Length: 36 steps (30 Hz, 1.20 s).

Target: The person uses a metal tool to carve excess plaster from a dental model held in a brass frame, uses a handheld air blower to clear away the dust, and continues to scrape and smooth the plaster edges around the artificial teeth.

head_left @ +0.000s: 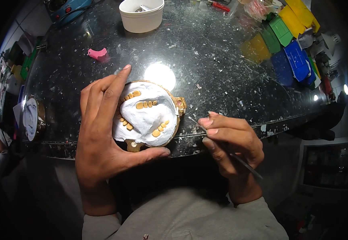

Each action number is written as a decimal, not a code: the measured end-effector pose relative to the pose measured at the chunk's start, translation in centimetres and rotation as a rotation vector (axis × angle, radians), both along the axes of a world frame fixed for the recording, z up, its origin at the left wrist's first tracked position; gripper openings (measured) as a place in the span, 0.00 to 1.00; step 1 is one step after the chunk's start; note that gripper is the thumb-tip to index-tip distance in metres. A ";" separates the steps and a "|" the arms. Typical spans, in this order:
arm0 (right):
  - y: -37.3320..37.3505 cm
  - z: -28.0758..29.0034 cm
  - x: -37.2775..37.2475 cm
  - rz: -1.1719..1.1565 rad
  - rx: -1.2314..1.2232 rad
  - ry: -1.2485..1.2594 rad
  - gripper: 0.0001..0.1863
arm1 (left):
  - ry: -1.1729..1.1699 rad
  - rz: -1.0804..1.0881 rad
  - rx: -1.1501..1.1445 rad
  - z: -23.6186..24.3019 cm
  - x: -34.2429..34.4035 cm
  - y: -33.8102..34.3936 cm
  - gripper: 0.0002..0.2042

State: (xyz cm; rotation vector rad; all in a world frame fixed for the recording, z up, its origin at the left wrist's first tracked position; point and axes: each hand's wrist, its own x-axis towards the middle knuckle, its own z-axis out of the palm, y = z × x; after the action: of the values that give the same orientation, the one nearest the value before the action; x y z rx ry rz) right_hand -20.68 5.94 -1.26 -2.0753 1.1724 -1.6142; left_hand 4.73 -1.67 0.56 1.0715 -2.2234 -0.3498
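A round brass dental flask [181, 105] filled with white plaster [137, 118] sits at the near edge of the table. Several short rows of yellowish teeth [146, 105] are set in the plaster. My left hand [98, 136] curves round the flask's left side, fingers along the far side and thumb across the near rim, gripping it. Just right of the flask, my right hand [238, 146] pinches a thin metal carving tool [245, 164]. Its tip points toward the flask's lug and appears apart from it; the exact shape of its ends is unclear.
Another plaster-filled flask half [32, 119] stands at the table's left edge. A pink curved piece [97, 53] lies beyond my left hand, and a white tub [142, 20] stands at the back. Green, yellow and blue bins [297, 60] line the right side of the dark, speckled table [218, 80].
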 end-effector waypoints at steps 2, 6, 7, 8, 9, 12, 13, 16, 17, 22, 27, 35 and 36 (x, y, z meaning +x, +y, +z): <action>0.2 0.1 -0.1 0.008 0.014 -0.044 0.15 | 0.002 -0.024 0.036 0.1 0.2 0.0 0.70; -0.4 0.6 -1.0 -0.053 -0.061 0.062 0.15 | 0.106 -0.107 0.101 -0.4 1.1 -0.4 0.71; -0.6 0.5 -1.4 -0.100 -0.144 0.111 0.19 | 0.158 -0.189 0.132 -0.5 1.3 -0.6 0.73; -0.4 0.1 -2.3 -0.114 -0.061 0.198 0.27 | 0.211 -0.271 0.165 -0.7 1.3 -0.7 0.74; -0.9 -0.4 -2.5 -0.143 -0.086 0.193 0.30 | 0.210 -0.271 0.172 -0.8 1.2 -0.8 0.74; -1.2 -1.2 -2.1 -0.167 -0.088 0.032 0.36 | 0.346 -0.330 0.174 -1.6 1.1 -0.5 0.76; -1.0 -1.2 -1.8 -0.175 -0.080 -0.113 0.39 | 0.425 -0.328 0.208 -1.9 0.8 -0.4 0.76; 0.7 -1.5 -2.6 -0.151 0.068 -0.215 0.40 | 0.442 -0.275 0.207 -1.5 -0.1 0.0 0.77; 1.2 0.3 -1.9 -0.229 0.319 -0.136 0.41 | 0.436 -0.296 0.202 -1.8 0.0 -0.2 0.77; 0.0 -0.2 -0.3 -0.111 0.092 -0.319 0.27 | 0.108 -0.176 0.106 0.3 -0.1 -0.3 0.82; 0.2 0.2 -0.7 -0.022 0.112 -0.274 0.19 | 0.066 -0.120 0.117 -0.5 -0.1 0.1 0.82; -0.5 0.7 -1.9 0.123 0.148 -0.195 0.11 | 0.412 -0.275 0.082 -2.3 0.5 -0.6 0.61; -0.5 0.7 -2.0 0.168 0.194 -0.234 0.11 | 0.369 -0.300 0.059 -2.2 0.9 -0.7 0.59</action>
State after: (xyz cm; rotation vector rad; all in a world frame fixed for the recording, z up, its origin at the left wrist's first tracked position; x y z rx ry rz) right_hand -22.72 5.44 -0.59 -1.7602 1.0033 -1.5479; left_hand 5.61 -2.42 -1.62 0.6357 -2.0428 -0.6873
